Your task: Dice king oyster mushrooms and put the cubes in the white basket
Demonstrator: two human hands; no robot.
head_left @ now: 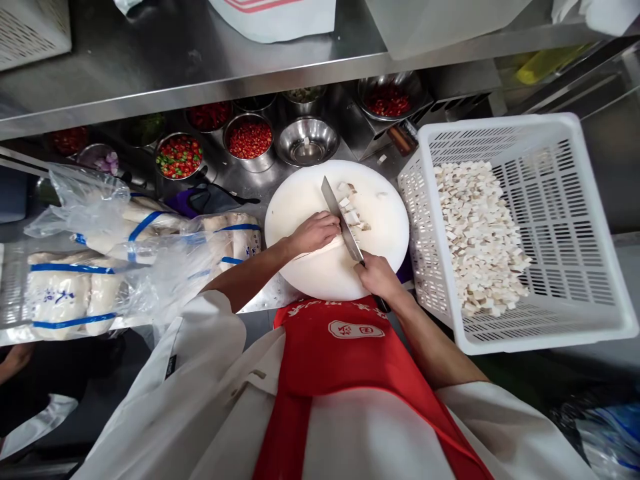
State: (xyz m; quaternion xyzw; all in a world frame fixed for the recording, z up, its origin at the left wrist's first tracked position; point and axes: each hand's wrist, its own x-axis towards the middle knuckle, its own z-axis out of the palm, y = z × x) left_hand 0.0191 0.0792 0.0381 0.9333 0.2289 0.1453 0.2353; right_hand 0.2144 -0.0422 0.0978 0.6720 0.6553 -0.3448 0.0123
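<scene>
On a round white cutting board [290, 193], my left hand [316, 232] is closed with bent fingers on a pale king oyster mushroom [327, 249], partly hidden beneath it. My right hand [377, 273] grips the handle of a kitchen knife [341, 217]. Its blade stands on edge beside my left fingertips, pointing away from me. Just right of the blade lie several cut mushroom pieces [353, 217], some with brown skin.
To the right, a white plastic basket [575, 130] holds a heap of diced mushroom [483, 240]. Bagged mushrooms [65, 293] with blue bands lie left. Behind the board stand a steel bowl [320, 137] and a pot of chopped red chillies [250, 139], under a steel shelf [175, 73].
</scene>
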